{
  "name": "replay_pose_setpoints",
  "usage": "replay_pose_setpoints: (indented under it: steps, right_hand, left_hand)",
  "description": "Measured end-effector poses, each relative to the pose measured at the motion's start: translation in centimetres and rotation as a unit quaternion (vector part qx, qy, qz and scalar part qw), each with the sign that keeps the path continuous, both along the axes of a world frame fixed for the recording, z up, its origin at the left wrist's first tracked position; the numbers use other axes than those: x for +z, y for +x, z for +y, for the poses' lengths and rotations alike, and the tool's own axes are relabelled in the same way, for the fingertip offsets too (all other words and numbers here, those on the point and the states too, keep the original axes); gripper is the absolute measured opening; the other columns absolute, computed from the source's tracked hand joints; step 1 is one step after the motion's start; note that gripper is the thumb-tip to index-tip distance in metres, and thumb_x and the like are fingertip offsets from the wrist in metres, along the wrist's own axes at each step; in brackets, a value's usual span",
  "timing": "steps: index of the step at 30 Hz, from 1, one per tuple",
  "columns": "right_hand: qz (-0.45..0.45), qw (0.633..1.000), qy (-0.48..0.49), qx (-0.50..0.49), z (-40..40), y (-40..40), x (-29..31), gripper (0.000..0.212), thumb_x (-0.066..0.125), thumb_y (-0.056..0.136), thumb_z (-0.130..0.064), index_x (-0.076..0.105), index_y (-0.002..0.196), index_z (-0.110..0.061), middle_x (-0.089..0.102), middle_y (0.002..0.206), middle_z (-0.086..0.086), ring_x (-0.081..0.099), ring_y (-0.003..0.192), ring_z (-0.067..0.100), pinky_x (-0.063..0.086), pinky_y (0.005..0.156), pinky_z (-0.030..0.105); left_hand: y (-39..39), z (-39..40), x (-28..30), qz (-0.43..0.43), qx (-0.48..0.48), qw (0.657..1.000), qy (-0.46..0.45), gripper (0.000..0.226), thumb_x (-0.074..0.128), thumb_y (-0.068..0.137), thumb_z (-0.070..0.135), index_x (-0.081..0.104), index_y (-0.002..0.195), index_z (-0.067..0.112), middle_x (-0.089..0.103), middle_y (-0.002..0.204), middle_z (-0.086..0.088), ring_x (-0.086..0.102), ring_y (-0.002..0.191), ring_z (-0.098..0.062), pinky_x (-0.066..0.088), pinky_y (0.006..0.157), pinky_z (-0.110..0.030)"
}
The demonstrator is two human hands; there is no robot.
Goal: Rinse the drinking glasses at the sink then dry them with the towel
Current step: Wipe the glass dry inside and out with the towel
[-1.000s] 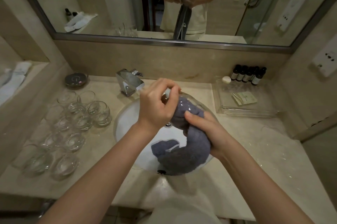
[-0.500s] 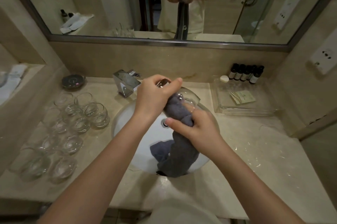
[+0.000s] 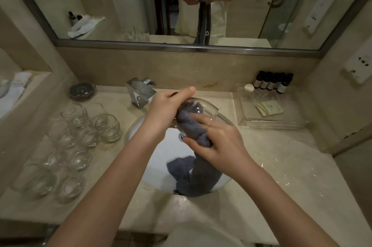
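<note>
The countertop carried everything, and the white sink sat sunk in its middle, so that any drip from the work above would fall into the basin rather than onto the stone. The grey towel hung from the hands down into that basin, its loose tail pooled on the porcelain; I judge it was left long so one end could be fed into the glass while the rest stayed out of the way. A cluster of other glasses stood together on the counter to the left of the sink, well apart from the hands (whether they were finished or waiting cannot be told).

The drinking glass being dried was held tilted over the sink, just in front of the faucet, its mouth turned toward the right so the towel could enter. The left hand was curled round the glass from the left, steadying it. The right hand gripped the bunched towel, fingers pressing the cloth against and into the glass, presumably to wipe the inside.
</note>
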State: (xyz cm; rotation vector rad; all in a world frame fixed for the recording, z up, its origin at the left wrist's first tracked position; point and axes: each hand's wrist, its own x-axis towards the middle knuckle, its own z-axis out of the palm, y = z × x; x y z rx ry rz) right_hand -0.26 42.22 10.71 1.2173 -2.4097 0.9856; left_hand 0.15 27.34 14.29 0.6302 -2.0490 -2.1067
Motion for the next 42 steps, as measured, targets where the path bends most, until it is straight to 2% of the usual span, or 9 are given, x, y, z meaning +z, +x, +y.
replay_pose_setpoints:
  steps: [3, 6, 9, 16, 23, 27, 33, 37, 42]
  right_hand:
    - [-0.197, 0.978, -0.062, 0.015, -0.2, -0.1, 0.4, 0.036, 0.073, 0.078, -0.036, 0.072, 0.093, -0.004, 0.069, 0.083, -0.017, 0.060, 0.074, -0.002, 0.043, 0.068, 0.016]
    - [-0.498, 0.836, -0.199, 0.117, 0.1, -0.3, 1.6, 0.024, 0.065, 0.077, -0.020, 0.069, 0.092, -0.001, 0.070, 0.081, -0.002, 0.065, 0.079, 0.008, 0.053, 0.076, 0.024]
    - [-0.597, 0.738, -0.259, 0.178, 0.6, -0.2, 1.7, 0.018, 0.051, 0.080, -0.013, 0.061, 0.093, -0.007, 0.071, 0.068, -0.005, 0.066, 0.063, 0.002, 0.050, 0.059, 0.012]
    - [-0.584, 0.770, -0.214, 0.141, 1.3, -1.1, 0.6, 0.033, 0.069, 0.074, -0.022, 0.069, 0.102, -0.006, 0.072, 0.101, 0.013, 0.067, 0.097, 0.023, 0.053, 0.089, 0.031]
    - [-0.609, 0.753, -0.038, 0.246, 1.1, -1.7, 1.4, 0.009, 0.066, 0.080, -0.012, 0.073, 0.085, -0.010, 0.073, 0.087, 0.006, 0.069, 0.084, 0.017, 0.053, 0.078, 0.025]
    - [-0.605, 0.763, -0.039, 0.223, 1.1, -2.0, 0.8, 0.016, 0.069, 0.076, -0.016, 0.070, 0.089, -0.005, 0.072, 0.086, 0.006, 0.068, 0.083, 0.017, 0.052, 0.075, 0.024]
    - [-0.626, 0.732, -0.261, 0.059, 0.2, -2.0, 0.0, 0.026, 0.074, 0.075, -0.021, 0.068, 0.097, -0.007, 0.073, 0.092, 0.013, 0.068, 0.089, 0.025, 0.056, 0.075, 0.027]
    - [-0.633, 0.692, -0.347, 0.005, -1.9, -0.9, -0.5, 0.040, 0.064, 0.074, -0.028, 0.065, 0.106, -0.004, 0.071, 0.098, 0.018, 0.067, 0.088, 0.027, 0.056, 0.072, 0.028]
    - [-0.658, 0.652, -0.376, -0.007, -4.7, 0.7, -1.7, 0.044, 0.062, 0.077, -0.033, 0.065, 0.111, -0.005, 0.071, 0.106, 0.019, 0.069, 0.097, 0.026, 0.055, 0.086, 0.033]
  left_hand:
    - [0.1, -0.2, -1.1, 0.118, 0.066, 0.986, -0.096, 0.029, 0.067, 0.068, 0.047, 0.065, 0.053, 0.022, 0.060, 0.055, 0.008, 0.055, 0.058, -0.016, 0.042, 0.062, -0.032]
    - [1.0, -0.1, -2.6, 0.272, 0.081, 0.941, -0.182, 0.018, 0.058, 0.077, 0.042, 0.063, 0.072, 0.027, 0.064, 0.065, 0.012, 0.063, 0.067, -0.014, 0.048, 0.066, -0.026]
    - [1.4, -0.4, -3.4, 0.357, 0.067, 0.896, -0.255, 0.017, 0.053, 0.082, 0.033, 0.061, 0.084, 0.018, 0.063, 0.076, 0.011, 0.059, 0.070, -0.004, 0.046, 0.067, -0.019]
    - [1.0, -3.2, -1.2, 0.078, -0.176, 0.977, -0.093, 0.039, 0.066, 0.061, 0.054, 0.064, 0.079, 0.020, 0.059, 0.072, 0.002, 0.055, 0.068, -0.016, 0.044, 0.056, -0.025]
    - [1.1, -4.7, -1.4, -0.220, -0.475, 0.852, 0.011, 0.108, 0.082, 0.044, 0.073, 0.057, 0.126, 0.007, 0.069, 0.103, -0.023, 0.066, 0.081, -0.040, 0.056, 0.065, -0.035]
    - [2.0, -5.3, -2.9, -0.191, -0.449, 0.871, 0.049, 0.107, 0.089, 0.037, 0.065, 0.055, 0.119, 0.005, 0.072, 0.095, -0.015, 0.069, 0.077, -0.031, 0.058, 0.061, -0.035]
    - [4.2, -6.6, -4.6, -0.097, -0.273, 0.947, 0.142, 0.102, 0.095, 0.026, 0.046, 0.057, 0.117, 0.020, 0.074, 0.091, -0.014, 0.072, 0.070, -0.026, 0.057, 0.056, -0.030]
    - [5.5, -7.4, -5.8, -0.064, -0.225, 0.967, 0.098, 0.074, 0.080, 0.051, 0.027, 0.053, 0.120, 0.024, 0.072, 0.102, -0.012, 0.068, 0.088, -0.030, 0.054, 0.076, -0.039]
    - [7.6, -8.8, -6.9, -0.054, -0.179, 0.982, -0.010, 0.088, 0.084, 0.040, 0.029, 0.049, 0.121, 0.033, 0.071, 0.100, -0.004, 0.066, 0.099, -0.018, 0.051, 0.084, -0.031]
